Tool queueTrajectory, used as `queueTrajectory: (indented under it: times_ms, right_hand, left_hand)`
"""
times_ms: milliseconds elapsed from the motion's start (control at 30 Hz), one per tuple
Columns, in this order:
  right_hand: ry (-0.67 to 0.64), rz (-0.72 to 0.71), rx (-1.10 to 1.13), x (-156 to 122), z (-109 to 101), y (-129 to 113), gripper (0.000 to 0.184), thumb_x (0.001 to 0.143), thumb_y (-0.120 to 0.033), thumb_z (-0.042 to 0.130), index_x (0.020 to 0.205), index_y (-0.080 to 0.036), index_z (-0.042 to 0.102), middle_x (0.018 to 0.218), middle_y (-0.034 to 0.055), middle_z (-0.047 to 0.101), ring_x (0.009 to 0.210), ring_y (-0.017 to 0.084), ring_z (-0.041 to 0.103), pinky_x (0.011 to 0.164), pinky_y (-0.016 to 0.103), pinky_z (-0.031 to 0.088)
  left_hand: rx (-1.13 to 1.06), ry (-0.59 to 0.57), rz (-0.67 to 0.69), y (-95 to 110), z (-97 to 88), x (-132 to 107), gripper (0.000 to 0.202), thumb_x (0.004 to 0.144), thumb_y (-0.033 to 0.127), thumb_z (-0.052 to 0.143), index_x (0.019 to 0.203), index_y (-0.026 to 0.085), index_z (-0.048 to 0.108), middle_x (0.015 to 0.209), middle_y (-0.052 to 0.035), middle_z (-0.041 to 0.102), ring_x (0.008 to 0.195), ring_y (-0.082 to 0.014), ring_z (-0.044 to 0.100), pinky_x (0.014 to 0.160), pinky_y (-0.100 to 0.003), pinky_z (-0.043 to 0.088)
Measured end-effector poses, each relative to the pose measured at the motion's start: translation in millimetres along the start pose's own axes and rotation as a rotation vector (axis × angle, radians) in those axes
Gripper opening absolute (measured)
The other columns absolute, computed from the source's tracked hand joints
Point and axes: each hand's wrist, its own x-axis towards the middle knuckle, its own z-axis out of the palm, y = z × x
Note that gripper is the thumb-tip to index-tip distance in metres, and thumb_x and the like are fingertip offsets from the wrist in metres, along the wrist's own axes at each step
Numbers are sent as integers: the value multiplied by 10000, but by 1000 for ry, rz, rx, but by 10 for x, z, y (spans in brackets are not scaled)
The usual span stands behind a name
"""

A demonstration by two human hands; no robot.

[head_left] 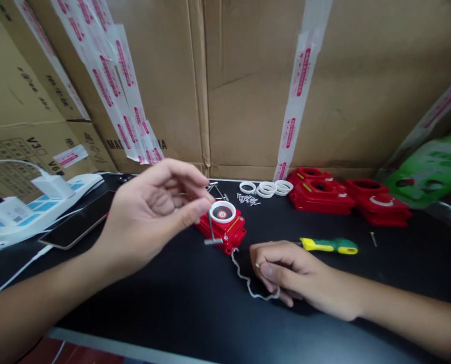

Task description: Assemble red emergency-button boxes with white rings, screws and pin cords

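My left hand (pixel 155 215) is raised above the table at the left of centre. Between thumb and fingertips it pinches a thin metal T-shaped rod (pixel 211 227), whose short crossbar hangs down in front of a red housing (pixel 236 233). A white ring (pixel 223 221) surrounds the dark round window on top of that housing. From the housing's near corner a thin grey chain (pixel 248 289) runs over the table to my right hand (pixel 286 270). The fingers of that hand are closed around the chain's far end, and a small pale tip pokes out beside the thumb.
Loose white rings (pixel 265 189) and small screws (pixel 248 199) lie behind the housing. More red housings (pixel 319 199) stand at back right. A yellow-green screwdriver (pixel 329 246) lies beyond my right hand, near a single screw (pixel 373 239). A phone (pixel 76 222) and power strip (pixel 5 230) are left.
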Motion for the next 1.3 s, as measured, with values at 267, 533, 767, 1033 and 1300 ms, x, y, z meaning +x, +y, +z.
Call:
queueTrajectory:
  times_ms: [267,533,767,1033,1300]
  right_hand:
    - [199,-316,-146,-40,56,-44,471,1103,-466,491,712,-204,498,692,-11,495,631,124,440,584,275,343]
    - [212,-358,-208,-34,58,-59,427,1111,-403,488,733,-206,513,691,-19,506,626,122,454,618,282,372]
    - [250,-295,-227,-62,144,-165,442,1121,-414,462,732,-209,501,673,-25,503,629,123,456,611,274,362]
    - [257,-152,-413,-37,51,-681,437,1115,-422,491,736,-211,438,688,-58,430,621,98,371,579,252,321]
    - [145,-111,-561,60,41,-704,333,1046,-244,567,734,-211,458,699,-68,453,639,95,404,590,258,336]
  left_hand:
    - [-256,-300,-269,-88,227,-176,131,912,87,814,990,183,771,955,1,726,828,-85,735,785,-145,628]
    - [-183,-411,-242,-99,210,-172,82,946,101,767,960,181,759,965,0,669,808,-88,706,759,-176,605]
    - [-92,-457,-161,-193,231,-197,141,956,78,705,1042,188,726,967,0,663,820,-97,683,760,-194,591]
    - [-128,-426,-195,-326,302,-237,171,958,113,703,1102,205,704,1040,-16,687,866,-123,697,800,-238,598]
    - [-140,-414,-239,-314,308,-275,91,944,156,771,1015,183,721,965,-11,709,855,-125,692,812,-233,588]
